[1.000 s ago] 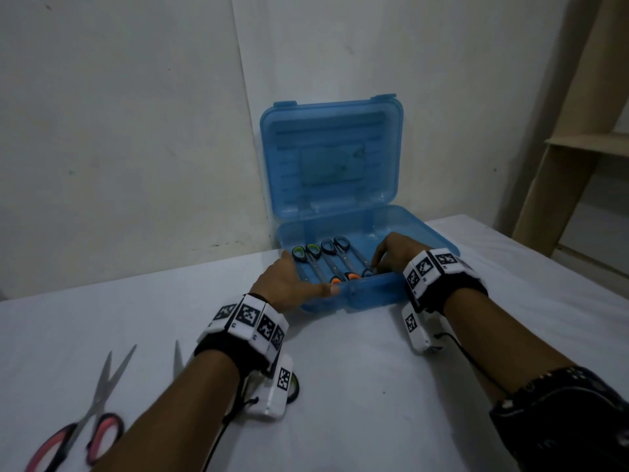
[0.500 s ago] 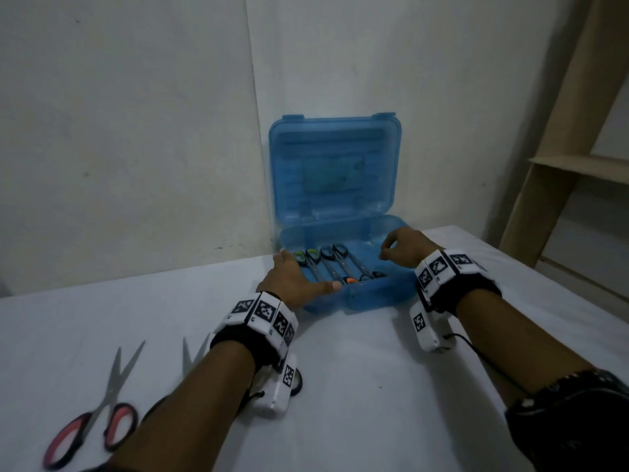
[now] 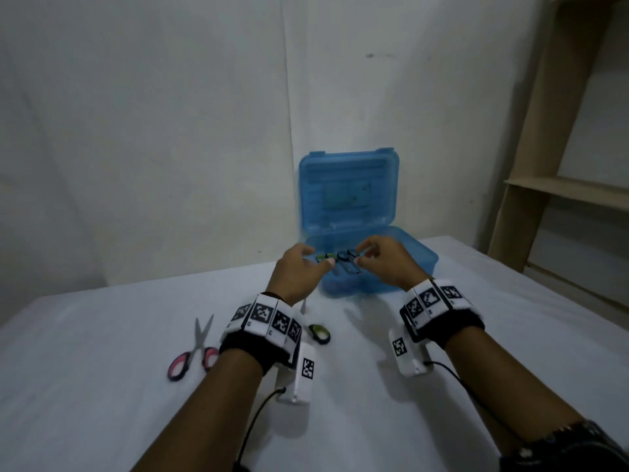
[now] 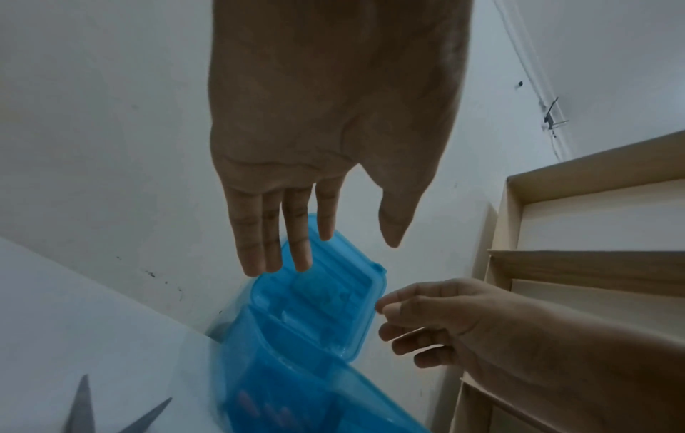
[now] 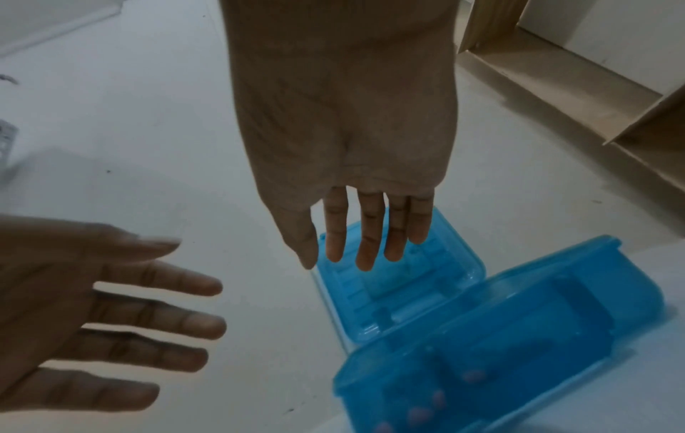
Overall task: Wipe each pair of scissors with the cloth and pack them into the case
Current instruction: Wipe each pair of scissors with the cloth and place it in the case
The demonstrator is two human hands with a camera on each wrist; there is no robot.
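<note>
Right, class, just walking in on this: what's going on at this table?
A person is packing scissors into an open blue case standing against the wall. Both hands, the left hand and the right hand, hang over the case with relaxed fingers, holding nothing. Several small scissors lie inside. A pink-handled pair and a green-handled pair lie on the white table, unpacked.

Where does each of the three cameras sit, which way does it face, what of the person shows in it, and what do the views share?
Head: worn on the head, facing forward and down at the table; both forearms, left hand and right hand show before the open blue case.
Left wrist: looks along the left hand's straight fingers towards case and wall.
Right wrist: looks along the right hand's fingers down at the case.
Shared: each wrist view also shows the other hand; all show the case.
</note>
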